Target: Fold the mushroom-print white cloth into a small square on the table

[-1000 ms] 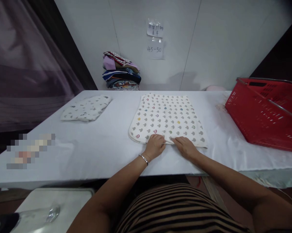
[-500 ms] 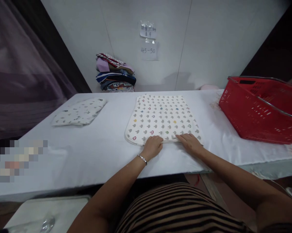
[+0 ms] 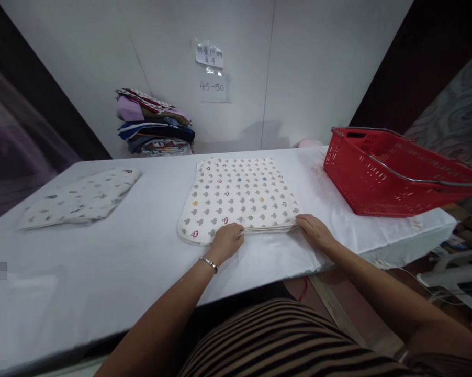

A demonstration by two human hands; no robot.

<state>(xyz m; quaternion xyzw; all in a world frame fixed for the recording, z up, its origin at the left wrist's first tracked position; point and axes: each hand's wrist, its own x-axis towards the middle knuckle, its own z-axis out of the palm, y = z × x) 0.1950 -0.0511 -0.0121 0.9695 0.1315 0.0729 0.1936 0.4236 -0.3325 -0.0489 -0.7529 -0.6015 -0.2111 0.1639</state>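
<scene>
A folded white cloth (image 3: 239, 196) with rows of grey and a few coloured mushroom-like prints lies flat on the white-covered table (image 3: 142, 262) in front of me. My left hand (image 3: 228, 241), a silver bracelet at its wrist, is closed on the cloth's near edge, left of the middle. At the near right corner, the fingers of my right hand (image 3: 315, 233) pinch the edge. Between the hands, several stacked layers show along that edge. Both thumbs are mostly hidden.
Another folded white cloth (image 3: 82, 198) with small dark prints lies on the left. A pile of folded fabrics (image 3: 155, 123) stands against the back wall, near taped paper signs (image 3: 211, 86). A red plastic basket (image 3: 361, 175) with metal handles occupies the right end.
My right hand has slid right along the near edge to the corner. My left hand still holds that edge. The view has turned to the right.
</scene>
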